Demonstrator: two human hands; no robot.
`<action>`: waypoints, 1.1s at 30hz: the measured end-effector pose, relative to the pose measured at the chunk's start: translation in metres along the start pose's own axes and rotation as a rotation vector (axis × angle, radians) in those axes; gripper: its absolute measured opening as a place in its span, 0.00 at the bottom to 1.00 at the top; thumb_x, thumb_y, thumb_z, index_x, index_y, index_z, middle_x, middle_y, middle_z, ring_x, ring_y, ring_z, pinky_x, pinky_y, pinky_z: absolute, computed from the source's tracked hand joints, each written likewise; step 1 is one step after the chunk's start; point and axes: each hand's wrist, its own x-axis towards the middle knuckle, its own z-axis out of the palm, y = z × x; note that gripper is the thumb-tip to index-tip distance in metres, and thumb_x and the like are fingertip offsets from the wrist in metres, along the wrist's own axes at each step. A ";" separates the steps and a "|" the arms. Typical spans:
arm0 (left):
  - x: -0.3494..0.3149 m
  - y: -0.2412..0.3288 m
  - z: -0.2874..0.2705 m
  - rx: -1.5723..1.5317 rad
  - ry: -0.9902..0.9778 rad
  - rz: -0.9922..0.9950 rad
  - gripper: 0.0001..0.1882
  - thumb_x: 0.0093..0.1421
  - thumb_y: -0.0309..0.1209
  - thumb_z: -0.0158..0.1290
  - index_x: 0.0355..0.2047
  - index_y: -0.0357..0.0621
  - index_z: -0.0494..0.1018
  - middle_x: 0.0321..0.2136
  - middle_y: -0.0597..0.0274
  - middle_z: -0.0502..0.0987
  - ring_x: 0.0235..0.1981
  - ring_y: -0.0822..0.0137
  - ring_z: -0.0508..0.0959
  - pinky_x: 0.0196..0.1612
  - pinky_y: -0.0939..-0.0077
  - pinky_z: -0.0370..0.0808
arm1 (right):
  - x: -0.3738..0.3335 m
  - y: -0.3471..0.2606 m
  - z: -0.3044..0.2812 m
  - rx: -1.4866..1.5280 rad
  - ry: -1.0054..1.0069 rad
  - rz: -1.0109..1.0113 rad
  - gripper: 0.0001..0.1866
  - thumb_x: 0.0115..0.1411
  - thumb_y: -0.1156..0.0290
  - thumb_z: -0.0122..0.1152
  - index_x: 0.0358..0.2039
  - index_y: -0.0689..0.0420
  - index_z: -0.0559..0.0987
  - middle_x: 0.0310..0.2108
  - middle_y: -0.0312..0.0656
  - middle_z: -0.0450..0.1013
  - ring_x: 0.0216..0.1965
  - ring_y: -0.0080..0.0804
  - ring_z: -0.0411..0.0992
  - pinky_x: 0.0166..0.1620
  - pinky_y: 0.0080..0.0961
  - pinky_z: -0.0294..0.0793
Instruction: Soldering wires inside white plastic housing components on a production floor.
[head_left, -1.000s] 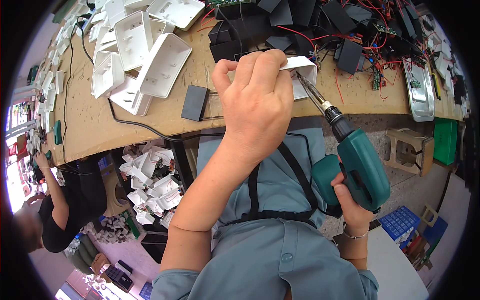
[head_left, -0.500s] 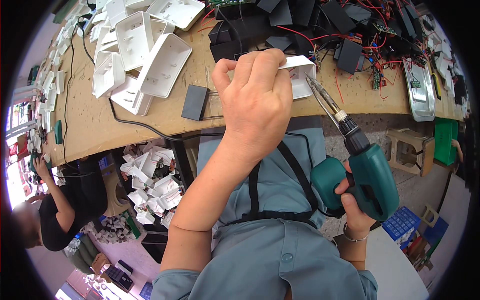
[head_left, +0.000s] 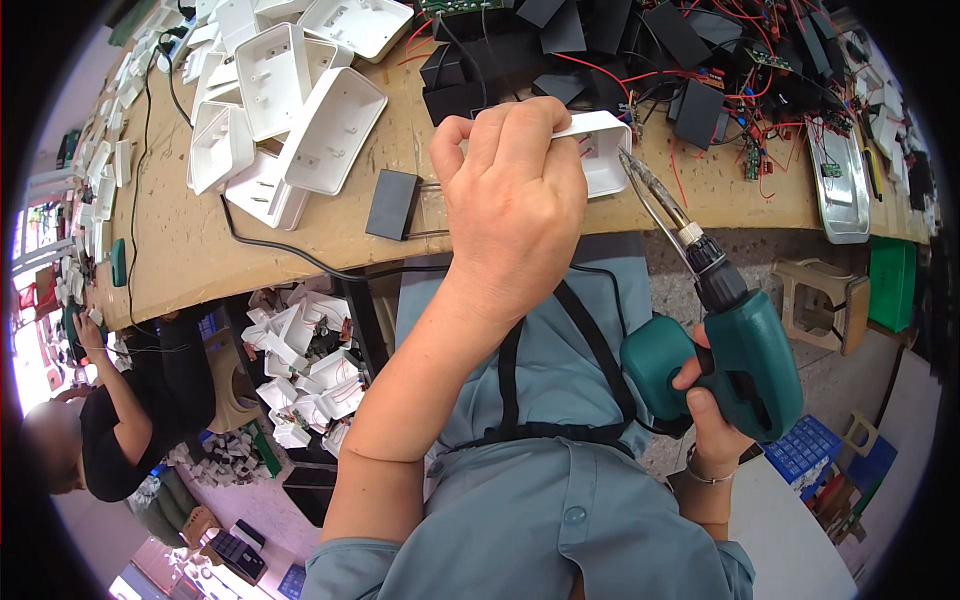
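By the left hand point(head_left: 515, 205), seen from the back with its fingers curled, a white box point(head_left: 605, 165) is gripped near its left end; the fingertips are hidden, so the exact pinch cannot be told. The box is held above the table's near edge, its hollow side partly in view, with a bit of red seen inside. By the right hand point(head_left: 712, 420), wrapped closed around the handle, a green gun point(head_left: 770, 330) is held, its metal tip point(head_left: 662, 196) aimed up and leftward at the box's right edge; whether contact is made cannot be told. A bracelet point(head_left: 712, 478) is worn on the right wrist.

Left of the left hand, a black block point(head_left: 393, 203) is laid on the table point(head_left: 180, 250), with thin rods pointed toward that hand. Farther left, white cases point(head_left: 335, 130) are piled, and a black cord point(head_left: 420, 269) is draped along the near edge. Beyond the hands, black boxes point(head_left: 700, 115) are heaped, mixed with red wires point(head_left: 679, 182) and circuit boards point(head_left: 752, 158). A metal tray point(head_left: 848, 205) is set at the right. Below the table, more white shells point(head_left: 310, 365) are gathered.
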 end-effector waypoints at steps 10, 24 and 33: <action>-0.004 0.005 -0.016 -0.223 -0.046 -0.028 0.23 0.42 0.26 0.60 0.42 0.41 0.71 0.46 0.50 0.67 0.47 0.53 0.69 0.46 0.60 0.64 | -0.002 0.008 -0.007 0.049 0.107 -0.079 0.31 0.53 0.71 0.62 0.55 0.70 0.63 0.48 0.55 0.70 0.28 0.28 0.71 0.34 0.23 0.71; -0.013 -0.013 -0.048 -0.483 0.202 -0.218 0.36 0.43 0.29 0.64 0.53 0.35 0.62 0.48 0.46 0.65 0.51 0.48 0.67 0.49 0.61 0.71 | 0.014 0.002 -0.010 0.041 0.038 -0.265 0.28 0.57 0.73 0.55 0.56 0.69 0.60 0.51 0.56 0.68 0.29 0.27 0.67 0.33 0.22 0.70; -0.032 -0.147 -0.184 -1.368 0.534 -0.756 0.24 0.56 0.36 0.58 0.50 0.38 0.68 0.32 0.67 0.76 0.27 0.83 0.73 0.24 0.88 0.67 | 0.022 -0.005 -0.002 0.078 0.053 -0.265 0.28 0.57 0.72 0.56 0.56 0.68 0.60 0.50 0.56 0.67 0.29 0.26 0.68 0.31 0.21 0.70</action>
